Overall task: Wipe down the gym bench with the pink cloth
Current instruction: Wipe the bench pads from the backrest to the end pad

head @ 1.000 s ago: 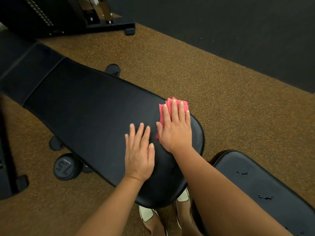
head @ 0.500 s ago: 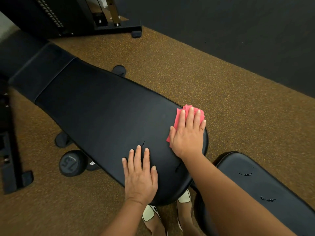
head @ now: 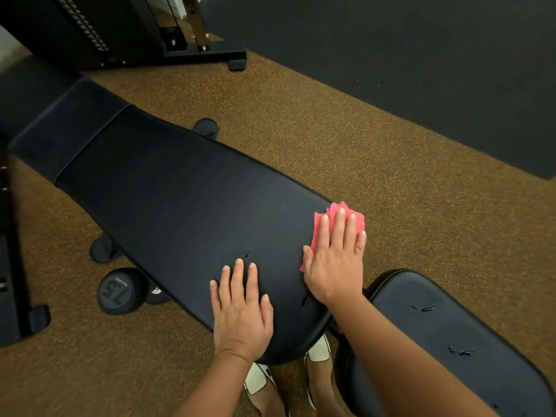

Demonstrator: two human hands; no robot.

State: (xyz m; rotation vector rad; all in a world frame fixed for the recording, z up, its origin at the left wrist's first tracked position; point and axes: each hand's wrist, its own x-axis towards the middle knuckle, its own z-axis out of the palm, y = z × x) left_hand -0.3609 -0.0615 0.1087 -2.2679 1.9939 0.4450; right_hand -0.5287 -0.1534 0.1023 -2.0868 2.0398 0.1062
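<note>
While the gym bench [head: 180,206] is lying long and flat across the speckled floor, the person is standing at its rounded near end and leaning over it to reach the padding. A separate seat pad [head: 451,341] is sitting just beside that end, its cover torn in a few spots. A dumbbell [head: 115,291] marked 75 is resting on the floor beside the bench, clear of the wiping. The left hand [head: 240,314] is lying flat on the padding, fingers straight and holding nothing; I'd say it is bracing the lean. The right hand [head: 334,266] is pressing down, fingers straight and slightly spread, on the pink cloth [head: 315,233]. That cloth is lying bunched at the bench's far edge near the rounded end, its corner poking past the rim. The flat palm is probably spreading pressure so the whole cloth is meeting the vinyl. Tiny tears [head: 245,255] are showing just ahead of the left fingertips.
</note>
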